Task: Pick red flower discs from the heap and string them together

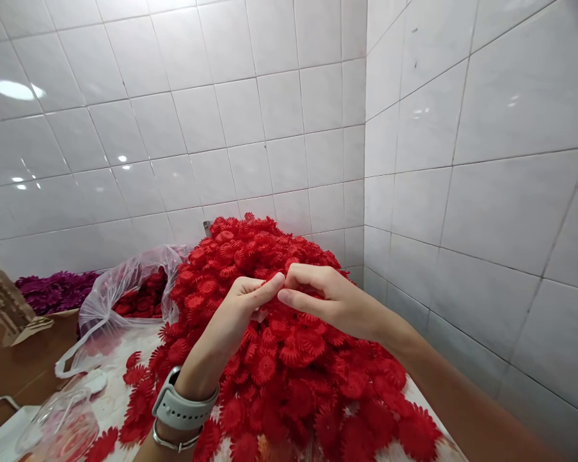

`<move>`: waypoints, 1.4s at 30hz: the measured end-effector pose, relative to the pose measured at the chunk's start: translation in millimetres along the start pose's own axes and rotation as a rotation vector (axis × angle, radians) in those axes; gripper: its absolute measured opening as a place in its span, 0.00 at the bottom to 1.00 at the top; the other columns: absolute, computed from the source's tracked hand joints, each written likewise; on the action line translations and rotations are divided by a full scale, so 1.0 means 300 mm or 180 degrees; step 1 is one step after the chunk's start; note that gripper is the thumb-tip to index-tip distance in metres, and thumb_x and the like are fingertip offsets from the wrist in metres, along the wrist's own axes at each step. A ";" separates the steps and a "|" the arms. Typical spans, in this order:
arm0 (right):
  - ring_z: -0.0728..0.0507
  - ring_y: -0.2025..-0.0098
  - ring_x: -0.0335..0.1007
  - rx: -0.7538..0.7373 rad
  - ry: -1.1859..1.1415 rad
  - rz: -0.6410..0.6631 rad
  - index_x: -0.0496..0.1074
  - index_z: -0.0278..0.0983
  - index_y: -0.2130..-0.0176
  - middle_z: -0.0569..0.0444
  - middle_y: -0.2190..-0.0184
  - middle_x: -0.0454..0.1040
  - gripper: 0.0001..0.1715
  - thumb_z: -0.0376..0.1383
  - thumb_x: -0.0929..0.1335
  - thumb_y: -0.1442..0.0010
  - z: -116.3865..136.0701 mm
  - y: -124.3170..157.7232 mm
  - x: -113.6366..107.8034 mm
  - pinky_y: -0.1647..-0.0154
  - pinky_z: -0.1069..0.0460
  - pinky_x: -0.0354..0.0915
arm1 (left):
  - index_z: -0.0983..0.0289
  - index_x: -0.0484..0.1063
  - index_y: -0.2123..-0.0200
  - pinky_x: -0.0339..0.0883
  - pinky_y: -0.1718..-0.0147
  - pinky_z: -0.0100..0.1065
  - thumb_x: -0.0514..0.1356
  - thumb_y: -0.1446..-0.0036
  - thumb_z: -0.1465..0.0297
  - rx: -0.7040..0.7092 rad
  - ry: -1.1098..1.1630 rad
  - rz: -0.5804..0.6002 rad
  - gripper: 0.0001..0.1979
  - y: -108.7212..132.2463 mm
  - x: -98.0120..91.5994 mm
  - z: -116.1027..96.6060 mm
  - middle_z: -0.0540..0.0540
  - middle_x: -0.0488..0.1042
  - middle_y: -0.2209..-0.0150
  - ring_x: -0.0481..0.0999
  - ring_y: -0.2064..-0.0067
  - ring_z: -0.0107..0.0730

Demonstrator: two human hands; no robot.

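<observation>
My left hand (248,300), with a pale watch (185,407) on its wrist, is closed in a pinch. A bit of a red flower piece (270,280) shows at its thumb and fingertips. My right hand (320,292) comes from the right, thumb and index finger pinched at the tip of the left thumb. What lies between its fingertips is mostly hidden. Below and behind both hands rises a big pile of red flower pieces (250,250), thin discs with fringed edges.
At left, a clear plastic bag (110,295) holds darker red pieces (142,298). Purple pieces (58,289) lie behind a cardboard box (43,366). Clear plastic (60,423) rests on the white table (108,378) at front left. Tiled walls (289,102) meet in a corner behind the pile.
</observation>
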State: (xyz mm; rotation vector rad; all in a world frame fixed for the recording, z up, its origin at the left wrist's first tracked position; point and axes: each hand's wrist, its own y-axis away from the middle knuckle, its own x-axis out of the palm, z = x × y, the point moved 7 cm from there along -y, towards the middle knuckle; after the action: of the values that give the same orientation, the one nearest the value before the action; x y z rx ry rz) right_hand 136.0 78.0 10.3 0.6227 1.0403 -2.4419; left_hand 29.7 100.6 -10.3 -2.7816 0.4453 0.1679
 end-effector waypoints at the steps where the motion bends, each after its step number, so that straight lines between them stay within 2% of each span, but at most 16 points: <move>1: 0.50 0.74 0.54 0.0028 -0.0150 0.0093 0.59 0.38 0.75 0.60 0.76 0.59 0.16 0.40 0.63 0.38 -0.006 -0.001 0.007 0.74 0.54 0.53 | 0.62 0.52 0.89 0.39 0.81 0.31 0.61 0.54 0.49 -0.0039 0.0009 0.0093 0.29 0.000 0.005 0.001 0.44 0.47 0.86 0.43 0.81 0.21; 3: 0.50 0.75 0.53 0.0101 -0.0457 0.0042 0.57 0.38 0.76 0.60 0.77 0.57 0.16 0.38 0.62 0.38 -0.022 -0.004 0.000 0.74 0.54 0.52 | 0.62 0.56 0.88 0.40 0.81 0.31 0.60 0.54 0.49 -0.0070 0.0036 0.0126 0.27 0.000 0.004 -0.002 0.45 0.51 0.86 0.46 0.81 0.22; 7: 0.50 0.76 0.50 0.0278 -0.0863 -0.0985 0.55 0.38 0.77 0.61 0.78 0.55 0.16 0.39 0.61 0.39 -0.074 -0.004 -0.089 0.74 0.53 0.52 | 0.63 0.58 0.86 0.46 0.80 0.30 0.62 0.53 0.55 -0.0045 0.0055 -0.0233 0.23 0.007 -0.022 -0.022 0.45 0.54 0.84 0.50 0.80 0.22; 9: 0.50 0.77 0.48 0.0440 -0.0591 -0.1196 0.54 0.38 0.78 0.61 0.79 0.54 0.17 0.39 0.61 0.40 -0.101 -0.005 -0.109 0.75 0.53 0.50 | 0.62 0.59 0.85 0.49 0.79 0.29 0.62 0.53 0.57 -0.0117 0.0055 -0.0470 0.21 0.014 -0.034 -0.022 0.45 0.55 0.82 0.53 0.78 0.24; 13: 0.49 0.76 0.52 0.0672 0.0447 -0.0820 0.55 0.38 0.79 0.60 0.79 0.57 0.18 0.39 0.63 0.41 -0.137 -0.028 -0.075 0.73 0.53 0.51 | 0.62 0.67 0.80 0.57 0.74 0.29 0.63 0.54 0.59 -0.0248 0.0058 -0.0933 0.14 0.025 -0.059 -0.009 0.48 0.65 0.77 0.62 0.73 0.28; 15: 0.49 0.75 0.54 0.0671 0.0833 -0.0860 0.54 0.38 0.80 0.59 0.79 0.59 0.20 0.40 0.62 0.39 -0.141 -0.033 -0.070 0.72 0.52 0.52 | 0.62 0.68 0.80 0.57 0.74 0.29 0.64 0.56 0.59 -0.0186 0.0006 -0.0909 0.14 0.017 -0.058 -0.009 0.48 0.65 0.77 0.63 0.73 0.28; 17: 0.48 0.75 0.54 0.0625 0.1017 -0.1022 0.52 0.38 0.80 0.59 0.79 0.59 0.22 0.39 0.60 0.38 -0.131 -0.030 -0.078 0.72 0.52 0.52 | 0.62 0.64 0.84 0.54 0.77 0.28 0.65 0.56 0.59 -0.0077 -0.0124 -0.0705 0.17 0.002 -0.046 -0.015 0.46 0.61 0.81 0.58 0.77 0.25; 20: 0.49 0.75 0.53 0.0440 0.0703 -0.1049 0.55 0.38 0.79 0.59 0.79 0.58 0.21 0.40 0.59 0.36 -0.097 -0.021 -0.079 0.72 0.52 0.53 | 0.62 0.56 0.87 0.48 0.80 0.30 0.63 0.55 0.55 0.0099 -0.0286 -0.0532 0.23 -0.013 -0.034 -0.024 0.44 0.52 0.84 0.48 0.80 0.23; 24: 0.50 0.75 0.55 0.0237 -0.0008 -0.0503 0.61 0.37 0.76 0.60 0.77 0.61 0.19 0.46 0.63 0.39 -0.044 -0.012 -0.024 0.74 0.54 0.54 | 0.61 0.52 0.88 0.42 0.81 0.31 0.58 0.51 0.51 0.0163 -0.0457 -0.0375 0.27 -0.021 -0.019 -0.017 0.44 0.48 0.85 0.45 0.81 0.23; 27: 0.50 0.72 0.58 0.0227 -0.0074 -0.0274 0.64 0.37 0.74 0.59 0.74 0.64 0.15 0.42 0.64 0.40 -0.024 -0.008 0.007 0.72 0.54 0.56 | 0.61 0.52 0.90 0.40 0.81 0.32 0.58 0.54 0.46 0.0059 -0.0529 -0.0167 0.30 -0.021 -0.004 0.000 0.44 0.48 0.87 0.44 0.82 0.22; 29: 0.50 0.72 0.57 0.0195 -0.0095 -0.0350 0.63 0.37 0.74 0.59 0.74 0.63 0.14 0.38 0.62 0.38 -0.021 -0.009 0.002 0.72 0.54 0.56 | 0.61 0.55 0.90 0.42 0.82 0.31 0.56 0.55 0.43 -0.0031 -0.0405 -0.0073 0.30 -0.018 -0.001 0.007 0.45 0.51 0.87 0.47 0.82 0.22; 31: 0.49 0.73 0.57 0.0201 0.0089 -0.0666 0.61 0.37 0.75 0.59 0.76 0.62 0.15 0.37 0.61 0.37 -0.030 -0.010 -0.029 0.72 0.53 0.55 | 0.62 0.60 0.88 0.43 0.82 0.30 0.51 0.52 0.42 -0.0100 -0.0245 -0.0058 0.31 -0.013 -0.007 0.005 0.46 0.52 0.86 0.50 0.82 0.24; 33: 0.48 0.73 0.57 0.0357 0.0553 -0.0967 0.59 0.38 0.77 0.58 0.76 0.62 0.17 0.41 0.63 0.39 -0.054 -0.012 -0.061 0.71 0.52 0.55 | 0.63 0.64 0.86 0.44 0.82 0.29 0.50 0.50 0.43 -0.0133 -0.0191 -0.0178 0.30 -0.007 -0.024 -0.005 0.46 0.52 0.85 0.51 0.81 0.24; 37: 0.46 0.72 0.59 0.0763 0.1084 -0.0982 0.60 0.38 0.78 0.55 0.74 0.64 0.22 0.47 0.63 0.40 -0.115 -0.020 -0.072 0.68 0.49 0.57 | 0.63 0.69 0.80 0.52 0.79 0.27 0.55 0.49 0.55 0.0035 0.0031 -0.0519 0.18 -0.002 -0.062 -0.033 0.48 0.59 0.80 0.56 0.77 0.26; 39: 0.46 0.69 0.62 0.0666 0.0737 -0.1000 0.63 0.37 0.76 0.54 0.72 0.66 0.18 0.44 0.62 0.38 -0.121 -0.023 -0.069 0.65 0.49 0.58 | 0.64 0.71 0.75 0.56 0.75 0.27 0.54 0.52 0.62 0.0103 0.0199 -0.0618 0.12 -0.004 -0.076 -0.034 0.49 0.62 0.76 0.59 0.73 0.27; 42: 0.46 0.65 0.64 0.0368 -0.0233 -0.0879 0.66 0.37 0.67 0.54 0.67 0.68 0.05 0.37 0.65 0.42 -0.106 -0.024 -0.055 0.62 0.50 0.62 | 0.64 0.70 0.74 0.53 0.77 0.27 0.54 0.54 0.67 0.0065 0.0098 -0.0681 0.08 -0.008 -0.084 -0.025 0.47 0.61 0.77 0.57 0.76 0.25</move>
State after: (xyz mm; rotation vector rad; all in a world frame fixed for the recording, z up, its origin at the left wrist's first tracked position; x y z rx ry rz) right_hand 153.2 109.4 3.7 0.4458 1.0198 -2.7574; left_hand 7.1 107.5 1.5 -2.7908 0.1531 0.0707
